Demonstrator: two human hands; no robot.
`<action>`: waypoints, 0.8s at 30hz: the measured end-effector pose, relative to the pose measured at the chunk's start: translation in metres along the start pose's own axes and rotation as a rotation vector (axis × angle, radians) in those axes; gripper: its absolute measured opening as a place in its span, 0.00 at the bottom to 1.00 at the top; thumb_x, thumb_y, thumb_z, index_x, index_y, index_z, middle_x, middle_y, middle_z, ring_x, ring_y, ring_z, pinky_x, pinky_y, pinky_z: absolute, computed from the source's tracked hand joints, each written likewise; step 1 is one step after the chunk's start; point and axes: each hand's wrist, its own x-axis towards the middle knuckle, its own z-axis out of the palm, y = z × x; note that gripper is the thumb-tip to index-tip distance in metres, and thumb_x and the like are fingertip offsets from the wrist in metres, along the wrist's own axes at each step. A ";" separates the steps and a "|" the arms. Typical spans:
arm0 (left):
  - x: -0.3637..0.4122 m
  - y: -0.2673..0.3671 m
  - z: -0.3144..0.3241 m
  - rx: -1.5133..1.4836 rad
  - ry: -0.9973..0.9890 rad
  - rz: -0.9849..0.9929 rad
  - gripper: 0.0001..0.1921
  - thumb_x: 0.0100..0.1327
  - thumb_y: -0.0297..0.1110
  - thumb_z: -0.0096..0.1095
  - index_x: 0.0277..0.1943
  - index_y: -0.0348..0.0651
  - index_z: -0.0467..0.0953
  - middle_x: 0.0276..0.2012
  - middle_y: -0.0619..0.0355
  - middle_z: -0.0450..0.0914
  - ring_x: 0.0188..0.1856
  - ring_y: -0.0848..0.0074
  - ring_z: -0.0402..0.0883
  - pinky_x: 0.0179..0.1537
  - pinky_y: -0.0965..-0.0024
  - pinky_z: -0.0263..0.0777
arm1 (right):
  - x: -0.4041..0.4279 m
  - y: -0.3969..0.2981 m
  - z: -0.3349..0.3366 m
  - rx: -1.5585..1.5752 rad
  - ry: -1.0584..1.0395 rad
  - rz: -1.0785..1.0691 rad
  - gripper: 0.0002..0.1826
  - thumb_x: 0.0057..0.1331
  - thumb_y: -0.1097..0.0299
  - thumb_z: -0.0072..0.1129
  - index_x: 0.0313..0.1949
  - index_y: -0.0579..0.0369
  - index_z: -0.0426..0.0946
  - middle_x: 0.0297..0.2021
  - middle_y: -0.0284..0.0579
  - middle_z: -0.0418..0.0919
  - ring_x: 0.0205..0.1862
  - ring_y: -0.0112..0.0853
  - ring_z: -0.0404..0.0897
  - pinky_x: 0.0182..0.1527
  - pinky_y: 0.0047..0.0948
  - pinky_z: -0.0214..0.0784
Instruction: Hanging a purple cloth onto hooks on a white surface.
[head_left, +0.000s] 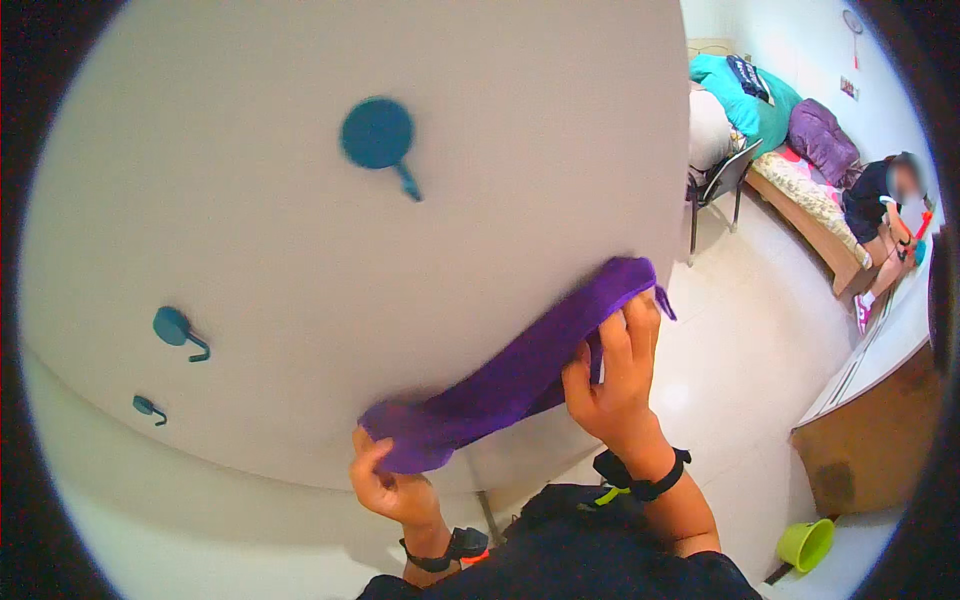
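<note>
Between my hands a purple cloth (517, 367), perhaps a towel, is stretched lengthwise in front of a pale flat panel (247, 187). My left hand (394, 484) grips the cloth's lower left end. At the upper right end, my right hand (619, 367) pinches it, with a small loop or corner hanging past the fingers. Three dark teal hooks are fixed to the panel: a large round one (377, 135) above the cloth, a second hook (174, 328) at left, and a smaller hook (144, 406) below that. Nothing hangs from them.
At right, another person (877, 202) sits on a bed (810, 195) holding a red and teal object. A folding chair (724, 184) stands by the bed, beside the panel's edge. A brown board-like surface (870, 442) and a lime-green bucket (806, 545) are at lower right.
</note>
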 end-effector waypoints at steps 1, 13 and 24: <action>-0.001 0.000 0.006 0.012 0.013 -0.007 0.04 0.62 0.23 0.54 0.40 0.36 0.70 0.42 0.42 0.77 0.44 0.62 0.77 0.48 0.61 0.72 | 0.002 0.006 -0.003 0.011 -0.015 -0.005 0.28 0.48 0.79 0.54 0.53 0.64 0.68 0.54 0.65 0.66 0.57 0.64 0.63 0.59 0.56 0.56; 0.011 0.006 0.031 0.179 -0.060 -0.052 0.07 0.64 0.25 0.49 0.41 0.33 0.74 0.37 0.52 0.79 0.35 0.74 0.77 0.38 0.73 0.70 | 0.022 0.017 -0.003 0.095 -0.003 0.113 0.32 0.47 0.79 0.54 0.56 0.64 0.64 0.60 0.67 0.59 0.63 0.60 0.57 0.64 0.51 0.49; 0.035 0.015 0.017 -0.058 0.104 -0.350 0.10 0.70 0.32 0.49 0.48 0.34 0.69 0.41 0.55 0.75 0.43 0.73 0.76 0.47 0.70 0.72 | 0.045 0.030 -0.008 -0.034 0.122 0.021 0.29 0.47 0.81 0.53 0.53 0.58 0.70 0.47 0.55 0.67 0.43 0.43 0.66 0.46 0.39 0.61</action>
